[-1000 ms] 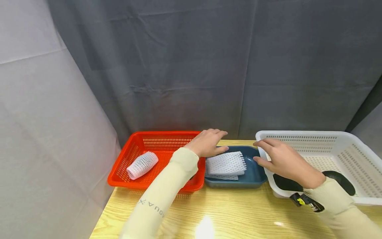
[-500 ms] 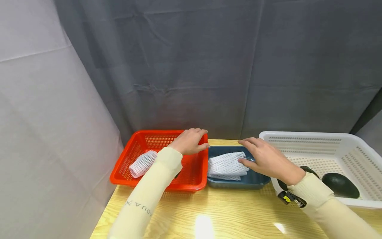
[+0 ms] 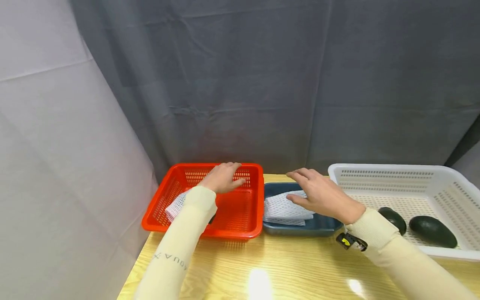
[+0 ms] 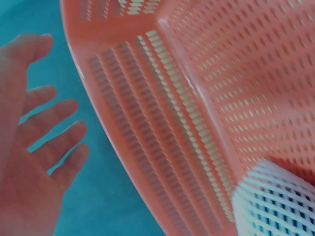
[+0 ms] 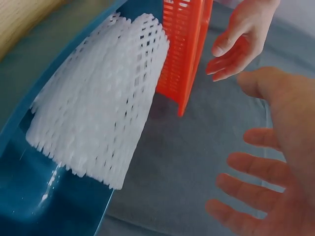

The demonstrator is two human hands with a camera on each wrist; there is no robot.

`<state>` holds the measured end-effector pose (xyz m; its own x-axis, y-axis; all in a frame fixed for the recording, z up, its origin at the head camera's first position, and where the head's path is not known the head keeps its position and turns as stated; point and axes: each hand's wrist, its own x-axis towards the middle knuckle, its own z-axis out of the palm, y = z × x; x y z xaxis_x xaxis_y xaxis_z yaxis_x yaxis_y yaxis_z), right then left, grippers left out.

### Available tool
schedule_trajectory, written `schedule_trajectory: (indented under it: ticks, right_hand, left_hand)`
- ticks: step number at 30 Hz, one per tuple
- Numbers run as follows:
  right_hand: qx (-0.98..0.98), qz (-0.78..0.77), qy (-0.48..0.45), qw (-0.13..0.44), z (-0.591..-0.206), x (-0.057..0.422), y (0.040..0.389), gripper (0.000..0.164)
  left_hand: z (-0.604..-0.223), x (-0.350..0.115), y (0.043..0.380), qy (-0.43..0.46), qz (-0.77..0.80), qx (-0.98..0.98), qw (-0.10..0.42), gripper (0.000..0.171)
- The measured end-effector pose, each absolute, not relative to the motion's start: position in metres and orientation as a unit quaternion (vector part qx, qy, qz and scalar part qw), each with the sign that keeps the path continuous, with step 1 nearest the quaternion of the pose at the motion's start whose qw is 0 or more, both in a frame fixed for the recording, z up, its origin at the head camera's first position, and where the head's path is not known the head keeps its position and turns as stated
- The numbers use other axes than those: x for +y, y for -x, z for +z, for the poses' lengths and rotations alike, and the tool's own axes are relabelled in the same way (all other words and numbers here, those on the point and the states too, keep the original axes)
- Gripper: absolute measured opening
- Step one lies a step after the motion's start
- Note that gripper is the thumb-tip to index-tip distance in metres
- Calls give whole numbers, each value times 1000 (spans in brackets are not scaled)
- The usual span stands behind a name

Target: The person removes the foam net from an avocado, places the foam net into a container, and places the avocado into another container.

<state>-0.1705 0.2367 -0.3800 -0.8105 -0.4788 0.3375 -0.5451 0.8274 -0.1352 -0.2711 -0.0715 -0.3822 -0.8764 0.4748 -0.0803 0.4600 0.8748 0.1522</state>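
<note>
My left hand (image 3: 221, 178) hovers over the red basket (image 3: 240, 208), fingers relaxed and holding nothing. A white foam net sleeve (image 4: 275, 201) lies at the basket's left side, partly covered by my left sleeve in the head view; what is inside it cannot be made out. My right hand (image 3: 322, 193) is above the dark blue tray (image 3: 324, 224), fingers spread and empty. Several flat white foam net sleeves (image 5: 98, 103) lie stacked in that tray, below and beside the right hand without visible contact.
A white basket (image 3: 382, 168) stands on the right, with two dark green avocado-like fruits (image 3: 433, 231) in it. All containers sit on a wooden table (image 3: 300, 266). A grey curtain (image 3: 240, 83) hangs behind, a pale cloth (image 3: 67, 166) at left.
Both hands have moved left. The left hand has gone further over the red basket, and the right hand has left the white basket's edge for the blue tray.
</note>
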Motion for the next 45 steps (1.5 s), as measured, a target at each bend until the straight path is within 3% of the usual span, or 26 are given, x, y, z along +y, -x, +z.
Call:
schedule_trajectory:
  ticks: [21,39,45]
  right_hand:
    - [-941,123,-292,123,-391,199,185,68]
    - [-942,126,-292,112,-390,182,184,65]
    - [-939,123,-301,110,-387,170,185,64]
  left_hand:
    - [-397,-153,274,-156,84,982,63,71]
    - [-401,-193,272,-52,90,970,221,86]
    - [-403,-204,263,43,147,950,274,82]
